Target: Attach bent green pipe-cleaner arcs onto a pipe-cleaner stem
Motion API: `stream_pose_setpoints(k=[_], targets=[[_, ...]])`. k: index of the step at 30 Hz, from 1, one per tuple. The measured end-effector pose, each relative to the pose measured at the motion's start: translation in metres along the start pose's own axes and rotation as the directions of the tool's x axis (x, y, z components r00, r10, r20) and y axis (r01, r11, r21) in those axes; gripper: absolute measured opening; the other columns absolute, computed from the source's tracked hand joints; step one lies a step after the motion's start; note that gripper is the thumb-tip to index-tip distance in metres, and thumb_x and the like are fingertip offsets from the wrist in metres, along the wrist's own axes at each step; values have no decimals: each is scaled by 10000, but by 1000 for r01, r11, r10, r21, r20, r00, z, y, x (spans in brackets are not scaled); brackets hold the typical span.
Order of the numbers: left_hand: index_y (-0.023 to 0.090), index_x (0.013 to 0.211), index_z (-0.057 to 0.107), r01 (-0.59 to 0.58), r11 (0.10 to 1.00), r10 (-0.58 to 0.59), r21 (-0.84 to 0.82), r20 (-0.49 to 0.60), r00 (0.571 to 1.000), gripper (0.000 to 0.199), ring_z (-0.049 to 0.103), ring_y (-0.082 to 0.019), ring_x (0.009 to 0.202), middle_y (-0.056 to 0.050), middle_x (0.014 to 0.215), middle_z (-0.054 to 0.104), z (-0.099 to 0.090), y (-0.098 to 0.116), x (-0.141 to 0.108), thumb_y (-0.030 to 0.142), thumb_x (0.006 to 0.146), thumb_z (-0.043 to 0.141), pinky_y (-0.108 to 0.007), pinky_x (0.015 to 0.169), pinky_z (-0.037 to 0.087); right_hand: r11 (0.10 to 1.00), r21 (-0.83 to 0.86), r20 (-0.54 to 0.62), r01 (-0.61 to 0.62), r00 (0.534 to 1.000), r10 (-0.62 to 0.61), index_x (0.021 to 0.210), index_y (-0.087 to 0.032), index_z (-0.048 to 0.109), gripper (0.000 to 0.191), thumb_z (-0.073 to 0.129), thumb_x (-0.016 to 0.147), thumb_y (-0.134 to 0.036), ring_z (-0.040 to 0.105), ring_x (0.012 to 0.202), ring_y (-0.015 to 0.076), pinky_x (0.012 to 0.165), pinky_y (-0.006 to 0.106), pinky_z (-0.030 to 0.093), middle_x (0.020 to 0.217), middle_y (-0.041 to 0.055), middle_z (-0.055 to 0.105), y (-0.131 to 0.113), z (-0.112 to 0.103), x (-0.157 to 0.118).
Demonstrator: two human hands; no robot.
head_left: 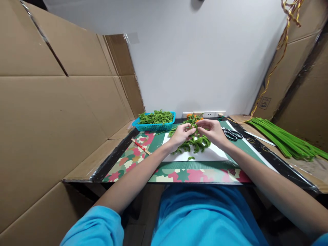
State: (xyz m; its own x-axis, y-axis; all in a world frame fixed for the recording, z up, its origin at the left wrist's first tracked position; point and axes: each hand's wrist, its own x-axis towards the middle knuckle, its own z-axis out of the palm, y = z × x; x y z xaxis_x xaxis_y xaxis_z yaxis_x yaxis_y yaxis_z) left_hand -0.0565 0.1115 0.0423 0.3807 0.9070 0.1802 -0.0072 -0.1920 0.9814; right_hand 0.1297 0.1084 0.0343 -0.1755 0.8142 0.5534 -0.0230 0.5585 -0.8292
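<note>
My left hand (181, 136) and my right hand (213, 131) meet over a white sheet (169, 156). Between their pinched fingers is a green pipe cleaner piece (192, 127), bent and fuzzy; the fingers partly cover it. Both hands are closed on it. Below them, several curled green pipe cleaner pieces (198, 146) lie on the sheet, and one small piece (191, 158) sits apart toward the near edge. Behind the fingers, orange fuzzy shapes (191, 117) with green stems show in part.
A blue basket (153, 127) heaped with curled green pieces stands at back left. Black-handled scissors (232, 134) lie right of my right hand. Long green pipe cleaners (284, 138) are bundled at far right. A red-ended stick (140, 146) lies left. Cardboard walls (64, 112) flank the table.
</note>
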Motion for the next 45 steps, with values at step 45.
stream_pose_setpoints(k=[45], targets=[[152,1007,646,-24,1000,23,-17,-55,998,521,500,-61,499,-3,746,668,-1,1,1,561,754,845,-204,462,301,996,-85,-97,26,995,-34,1066,-168,727,343,755,844,-428,696,656,208,463,294,581,821,76,738,0,-3,-1]])
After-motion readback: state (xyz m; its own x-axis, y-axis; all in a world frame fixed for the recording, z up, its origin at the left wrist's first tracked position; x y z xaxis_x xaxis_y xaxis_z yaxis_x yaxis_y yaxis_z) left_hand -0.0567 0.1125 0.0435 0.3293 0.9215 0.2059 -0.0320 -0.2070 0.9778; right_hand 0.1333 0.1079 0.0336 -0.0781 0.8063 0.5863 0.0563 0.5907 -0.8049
